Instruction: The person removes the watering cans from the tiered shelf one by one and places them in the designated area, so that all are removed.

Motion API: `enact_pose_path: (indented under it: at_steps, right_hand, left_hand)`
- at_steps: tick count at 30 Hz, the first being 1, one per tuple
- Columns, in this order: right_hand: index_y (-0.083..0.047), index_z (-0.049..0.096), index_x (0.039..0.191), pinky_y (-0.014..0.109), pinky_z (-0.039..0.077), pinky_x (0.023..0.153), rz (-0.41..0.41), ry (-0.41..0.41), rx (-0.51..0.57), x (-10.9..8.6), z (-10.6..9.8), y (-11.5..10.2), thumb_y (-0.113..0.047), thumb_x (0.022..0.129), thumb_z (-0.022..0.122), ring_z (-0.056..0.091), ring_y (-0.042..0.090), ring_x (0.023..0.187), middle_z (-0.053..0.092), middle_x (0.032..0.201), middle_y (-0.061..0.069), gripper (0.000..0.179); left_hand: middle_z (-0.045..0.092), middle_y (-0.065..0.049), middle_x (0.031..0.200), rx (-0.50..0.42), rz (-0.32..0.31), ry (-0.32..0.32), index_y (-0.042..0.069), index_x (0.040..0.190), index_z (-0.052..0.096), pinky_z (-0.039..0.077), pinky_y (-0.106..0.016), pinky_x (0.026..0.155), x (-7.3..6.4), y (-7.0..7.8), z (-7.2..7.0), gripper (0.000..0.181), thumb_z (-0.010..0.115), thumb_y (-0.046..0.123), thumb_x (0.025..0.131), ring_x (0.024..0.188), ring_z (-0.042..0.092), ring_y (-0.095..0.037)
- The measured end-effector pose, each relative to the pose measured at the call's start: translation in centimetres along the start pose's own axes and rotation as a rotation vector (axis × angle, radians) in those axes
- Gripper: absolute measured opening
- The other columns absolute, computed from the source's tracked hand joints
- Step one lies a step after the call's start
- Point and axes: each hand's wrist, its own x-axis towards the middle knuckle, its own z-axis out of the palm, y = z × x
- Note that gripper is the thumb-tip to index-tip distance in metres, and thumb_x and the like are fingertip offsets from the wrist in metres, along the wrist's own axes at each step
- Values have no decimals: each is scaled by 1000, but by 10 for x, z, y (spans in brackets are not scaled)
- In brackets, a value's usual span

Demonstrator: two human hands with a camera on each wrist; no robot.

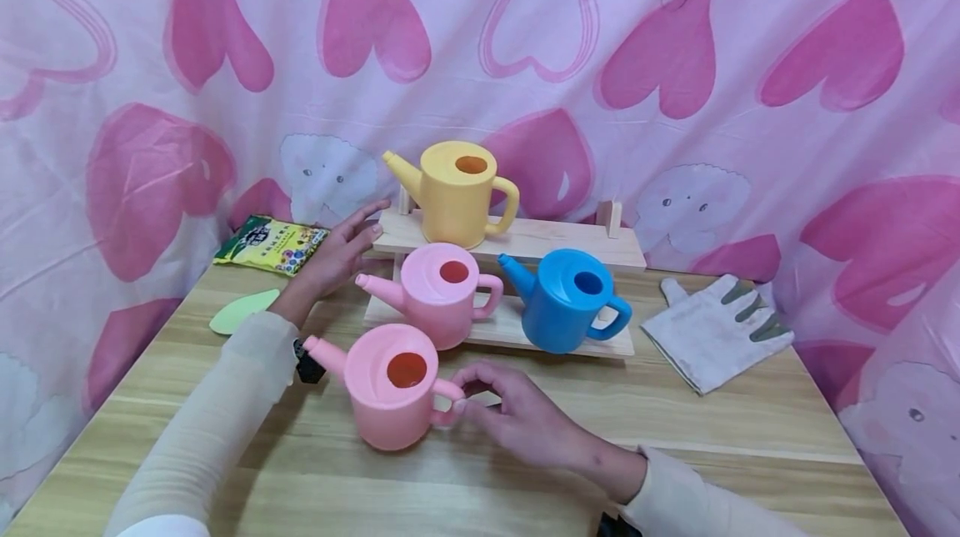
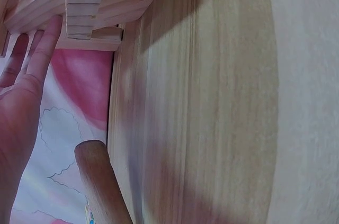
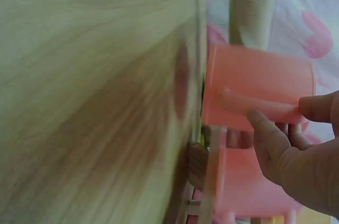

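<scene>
the front pink watering can (image 1: pixel 393 416) is before the wooden shelf (image 1: pixel 562 241), near the middle of the table (image 1: pixel 675 445), and the right wrist view suggests it hangs just above the tabletop, spout to the left; the right hand (image 1: pixel 517 420) pinches its handle (image 1: pixel 448 388) between thumb and fingertips, a narrow hold, while the left hand (image 1: pixel 341 252) has its fingers fairly straight, holding nothing, their tips touching the end of the shelf's upper board. the can looks like thin moulded plastic, so i'd expect it to be light, stiff and not very fragile, though its smooth wall may slip under a dry palm; the handle loop is the best place to take hold, and with the weight off to one side a fingertip pinch could let it tilt, so fingers through the loop or a palm on the body would steady it. the second pink can (image 1: pixel 438 312), the blue can (image 1: pixel 562 320) and the yellow can (image 1: pixel 457 203), all on the shelf, should handle alike. no brand or writing shows on any can; the yellow-green packet (image 1: pixel 273 245) carries a dark logo and printed characters, too small to read
</scene>
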Motion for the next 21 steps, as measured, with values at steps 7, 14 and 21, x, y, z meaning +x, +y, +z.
enact_pose_path:
  at_steps: [7,14,21]
  right_hand:
    - [-22,69,116,33,56,92,33,6,-10,10,8,4,-25,102,69,61,17,111,67,116,-1,15]
    - [-25,68,114,36,52,95,89,15,9,18,22,8,-28,100,71,59,17,108,64,112,-6,15]
    - [-25,67,115,37,52,97,86,24,-6,25,26,8,-27,100,72,59,14,109,63,113,-8,16]
  left_hand:
    - [36,-11,160,-17,-6,3,29,162,33,52,-53,100,0,0,0,59,54,36,108,140,44,-38]
    - [33,-15,161,-39,1,-2,30,162,32,52,-52,99,-2,-1,-3,58,54,33,109,140,42,-40]
    - [31,-18,161,-62,13,-21,29,163,31,52,-53,99,-1,-2,-1,58,53,31,109,139,44,-38]
